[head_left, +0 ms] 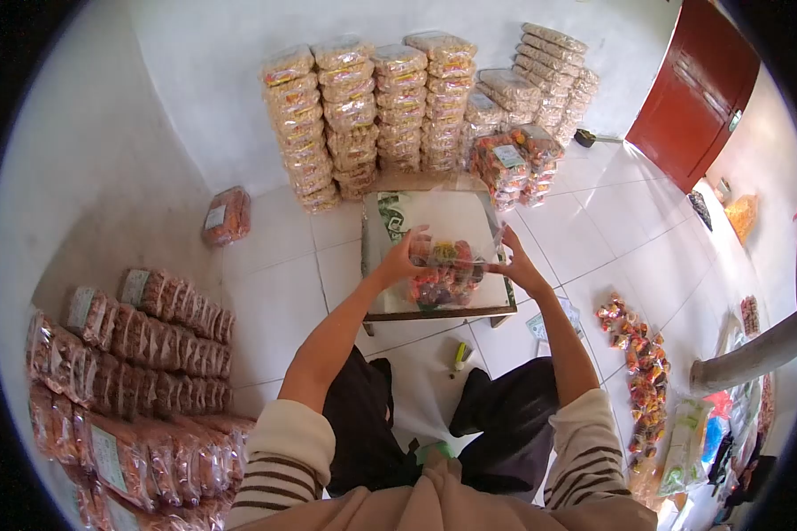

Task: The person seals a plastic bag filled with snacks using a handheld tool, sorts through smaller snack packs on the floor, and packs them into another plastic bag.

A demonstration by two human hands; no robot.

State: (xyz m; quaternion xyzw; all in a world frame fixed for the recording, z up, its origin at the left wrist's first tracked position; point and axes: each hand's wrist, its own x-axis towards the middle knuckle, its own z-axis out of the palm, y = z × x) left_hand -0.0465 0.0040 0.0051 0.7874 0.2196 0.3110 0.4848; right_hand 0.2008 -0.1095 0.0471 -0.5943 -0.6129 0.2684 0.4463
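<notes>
A clear plastic bag of small red, orange and dark packets (447, 273) rests on a low table (387, 305) in front of me. My left hand (405, 257) holds the left side of the bag, its fingers curved against the plastic. On the right side, my right hand (517, 263) grips the bag near its upper edge. Green print shows on the tabletop behind my left hand. The far part of the bag is transparent and hard to make out.
Tall stacks of bagged goods (352, 115) line the wall behind the table. Brown packs (150, 354) pile up at left. A row of colourful packets (645, 372) lies on the floor at right. A yellow-green object (460, 356) lies between my feet.
</notes>
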